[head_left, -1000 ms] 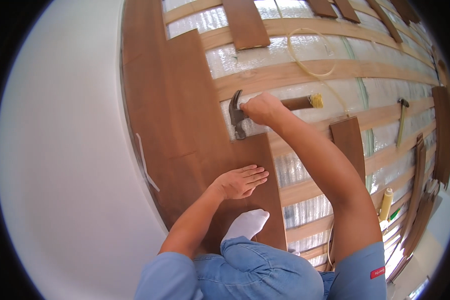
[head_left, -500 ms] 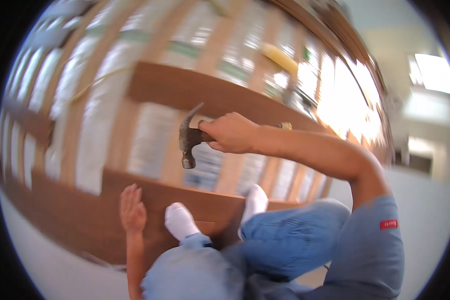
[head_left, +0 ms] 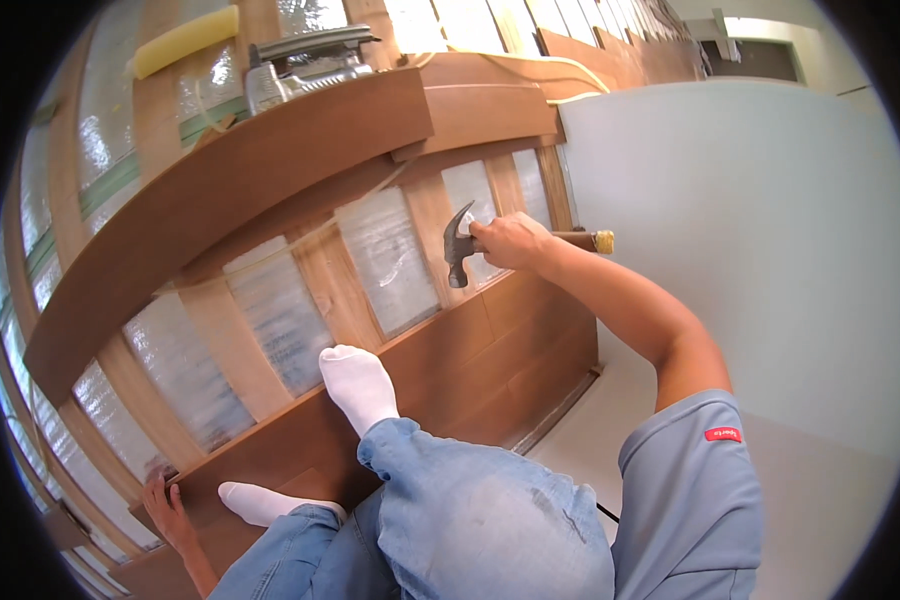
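While the bare right hand (head_left: 511, 242) wraps tightly around a dark, curved-claw metal hammer (head_left: 457, 250) near its head, over pale wooden battens (head_left: 338, 290), the bare left hand (head_left: 173, 518) rests at the edge of smooth brown wooden floorboards (head_left: 440, 385); I cannot tell whether its fingers grip anything. Beyond lies a pale yellow cylinder (head_left: 188, 42).

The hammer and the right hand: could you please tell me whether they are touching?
Touching. The head view shows the right hand closed around the hammer, with its handle emerging beyond the grip.
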Motion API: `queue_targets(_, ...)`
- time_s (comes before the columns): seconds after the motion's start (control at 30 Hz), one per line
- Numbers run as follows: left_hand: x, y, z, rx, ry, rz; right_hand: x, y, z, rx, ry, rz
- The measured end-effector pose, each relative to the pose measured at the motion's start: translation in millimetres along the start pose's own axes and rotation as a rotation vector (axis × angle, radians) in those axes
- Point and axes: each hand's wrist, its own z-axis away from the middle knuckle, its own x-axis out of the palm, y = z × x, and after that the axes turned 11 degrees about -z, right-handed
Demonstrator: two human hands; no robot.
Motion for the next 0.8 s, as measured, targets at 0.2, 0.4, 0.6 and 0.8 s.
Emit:
queue_targets(0.2,-21.1,8.7,-15.9,-0.009,-0.075,0.165,1.2,4.0,-23.4,-0.085,0.075,-0.05)
queue_targets(0.4,-15.4,9.9,-16.5,-0.006,-0.078,0.209,35.8,3.0,-27.0,-0.268,-0.116,0.231)
queue_targets(0.6,-8.4,3.9,-15.6,-0.072,-0.08,0.176,35.9,-1.7,-31.6,-0.169,-0.012,0.07)
queue_targets(0.8,-13.6,12.4,-14.2,-0.069,-0.042,0.222,39.8,-11.6,-33.7,-0.237,-0.061,0.104)
